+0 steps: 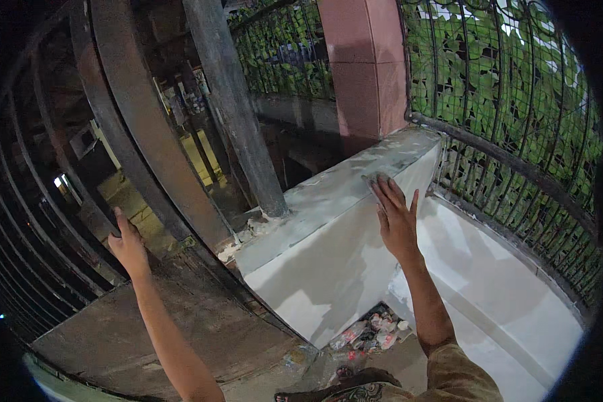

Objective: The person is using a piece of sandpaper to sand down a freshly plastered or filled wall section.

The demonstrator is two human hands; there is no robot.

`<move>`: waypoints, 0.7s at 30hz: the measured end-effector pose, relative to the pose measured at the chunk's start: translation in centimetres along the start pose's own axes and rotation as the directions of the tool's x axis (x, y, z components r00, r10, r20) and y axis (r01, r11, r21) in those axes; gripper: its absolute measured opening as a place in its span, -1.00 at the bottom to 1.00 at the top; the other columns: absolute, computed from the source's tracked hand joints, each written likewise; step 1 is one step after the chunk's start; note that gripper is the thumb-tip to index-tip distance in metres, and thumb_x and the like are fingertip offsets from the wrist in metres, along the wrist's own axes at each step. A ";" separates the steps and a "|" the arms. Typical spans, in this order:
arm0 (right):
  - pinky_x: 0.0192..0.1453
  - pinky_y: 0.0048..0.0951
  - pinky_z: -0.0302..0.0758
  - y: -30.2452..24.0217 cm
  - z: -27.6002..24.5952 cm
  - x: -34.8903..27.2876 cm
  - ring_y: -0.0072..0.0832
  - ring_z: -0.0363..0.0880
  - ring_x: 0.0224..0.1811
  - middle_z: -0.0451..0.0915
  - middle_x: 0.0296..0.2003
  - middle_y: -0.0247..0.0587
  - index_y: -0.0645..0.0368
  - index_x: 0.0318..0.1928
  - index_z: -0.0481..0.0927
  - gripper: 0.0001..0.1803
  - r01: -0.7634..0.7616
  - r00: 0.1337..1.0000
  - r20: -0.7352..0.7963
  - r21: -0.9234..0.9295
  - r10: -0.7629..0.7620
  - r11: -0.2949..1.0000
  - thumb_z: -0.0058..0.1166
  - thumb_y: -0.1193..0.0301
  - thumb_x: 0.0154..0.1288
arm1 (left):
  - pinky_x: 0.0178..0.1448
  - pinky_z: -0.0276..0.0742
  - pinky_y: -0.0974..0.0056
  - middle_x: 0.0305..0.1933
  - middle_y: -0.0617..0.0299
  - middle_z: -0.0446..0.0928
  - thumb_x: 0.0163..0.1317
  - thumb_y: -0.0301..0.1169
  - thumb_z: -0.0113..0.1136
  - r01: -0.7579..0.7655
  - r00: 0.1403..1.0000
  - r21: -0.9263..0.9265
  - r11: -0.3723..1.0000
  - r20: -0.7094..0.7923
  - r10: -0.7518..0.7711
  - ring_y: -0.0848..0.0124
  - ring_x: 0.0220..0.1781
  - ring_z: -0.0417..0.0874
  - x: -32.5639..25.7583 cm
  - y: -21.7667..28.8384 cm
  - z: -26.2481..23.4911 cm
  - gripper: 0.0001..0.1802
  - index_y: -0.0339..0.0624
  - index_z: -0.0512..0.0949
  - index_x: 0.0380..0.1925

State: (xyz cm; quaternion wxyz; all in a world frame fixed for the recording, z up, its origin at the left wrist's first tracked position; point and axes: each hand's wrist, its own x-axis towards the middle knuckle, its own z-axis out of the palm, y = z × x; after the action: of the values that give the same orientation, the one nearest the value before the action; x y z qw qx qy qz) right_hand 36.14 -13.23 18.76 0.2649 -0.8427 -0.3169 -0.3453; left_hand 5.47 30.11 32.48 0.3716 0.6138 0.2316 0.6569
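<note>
My left hand (130, 249) is closed around an upright bar of the dark metal gate (147, 114), its index finger stretched upward along the bar. To the right, my right hand (396, 218) reaches over a low white wall (315, 275). Its fingers are stretched out, the little finger apart from the others, and the fingertips lie at the edge of the wall's grey top ledge (328, 184). Those fingertips look grey; whether something thin lies under them, I cannot tell.
A round metal post (238, 100) stands at the ledge's left end, a pink pillar (365, 74) at its far end. On the right runs a black fence (516, 161) with green leaves. Rubbish (375, 329) lies in the floor corner near my foot (345, 373).
</note>
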 end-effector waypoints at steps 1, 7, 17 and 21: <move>0.68 0.39 -0.36 0.1 0.3 -0.3 -0.34 0.13 0.65 0.27 0.58 -0.38 -0.15 0.55 0.35 -0.35 -0.008 1.000 -0.002 -0.020 0.007 1.000 0.04 0.49 0.49 | -0.51 0.10 0.28 -0.65 0.46 0.19 0.49 0.05 0.22 -0.001 1.000 -0.001 1.000 -0.003 0.001 0.58 -0.66 0.17 -0.2 0.2 0.1 -0.46 0.00 0.29 -0.54; 0.67 0.43 -0.33 -0.1 0.3 -0.6 -0.35 0.11 0.66 0.24 0.59 -0.42 -0.15 0.54 0.35 -0.38 -0.012 1.000 0.013 0.018 0.012 1.000 0.03 0.46 0.53 | -0.47 0.20 0.29 -0.65 0.43 0.19 0.52 0.10 0.16 0.012 0.998 0.066 0.998 -0.064 -0.007 0.55 -0.64 0.16 -0.4 0.5 0.4 -0.42 -0.03 0.27 -0.53; 0.66 0.43 -0.31 -0.9 -0.3 -0.9 -0.35 0.16 0.64 0.27 0.57 -0.40 -0.14 0.53 0.36 -0.40 0.000 1.000 0.003 0.010 0.000 1.000 0.02 0.43 0.54 | -0.44 0.24 0.25 -0.67 0.40 0.19 0.50 0.11 0.19 -0.005 1.000 0.075 0.997 -0.008 0.006 0.53 -0.64 0.18 -0.5 0.6 0.1 -0.39 -0.05 0.25 -0.56; 0.66 0.45 -0.30 -3.1 -1.1 -2.0 -0.31 0.17 0.63 0.28 0.56 -0.37 -0.11 0.53 0.36 -0.39 0.056 0.998 0.034 0.012 -0.057 0.998 0.04 0.43 0.51 | -0.46 0.21 0.25 -0.67 0.39 0.21 0.50 0.11 0.19 0.008 0.999 0.124 0.992 -0.037 -0.004 0.53 -0.65 0.18 0.4 -1.0 -0.7 -0.37 -0.04 0.25 -0.59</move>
State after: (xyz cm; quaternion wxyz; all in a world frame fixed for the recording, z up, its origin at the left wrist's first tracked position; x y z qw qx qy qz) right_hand 32.37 -12.65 18.65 0.2543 -0.8377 -0.3469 -0.3365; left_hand 5.01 31.15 31.84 0.3303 0.6229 0.2806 0.6513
